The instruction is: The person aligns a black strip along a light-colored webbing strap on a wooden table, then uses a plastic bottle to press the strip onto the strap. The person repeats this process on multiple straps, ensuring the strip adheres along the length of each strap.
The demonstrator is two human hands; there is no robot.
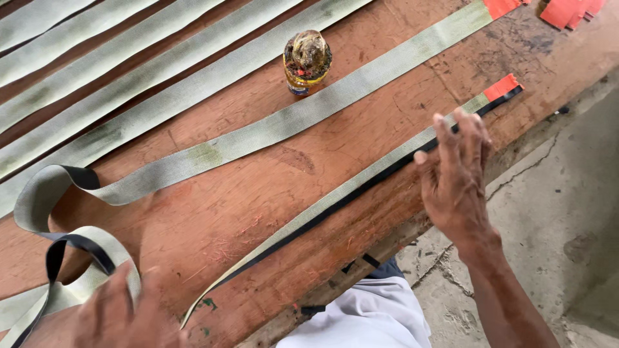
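Grey-green woven strap (361,177), edged w/ a black strip underneath, runs diagonally along the near edge of a worn reddish wooden workbench (271,212), from lower left up to an orange-red end tab (501,86) at upper right. Right hand (456,180) lies flat on that strap near its tab end, fingers spread & extended, palm down; it's pressing, not gripping, nothing enclosed in it. Left hand (122,316) sits at the bottom-left corner, blurred & partly cut off by the frame edge; fingers rest on or just beside the looped part of the webbing (71,258), but can't tell whether it's closed around anything. There the strap folds back on itself in a couple of loose curls, black underside showing. A second, wider strap (271,129) of the same grey-green weave crosses the bench mid-frame, parallel-ish to the first, ending in another orange-red tab (500,6) at top right. More straps (97,77) lie side by side across the upper left. A small yellowish jar (307,63) w/ a dirty, crusted top stands upright on the wood, just beside the wide strap, well apart from both hands. Loose orange-red pieces (570,11) sit at the top-right corner. Cracked concrete floor (554,212) shows at right; white cloth (371,316) shows bottom centre.
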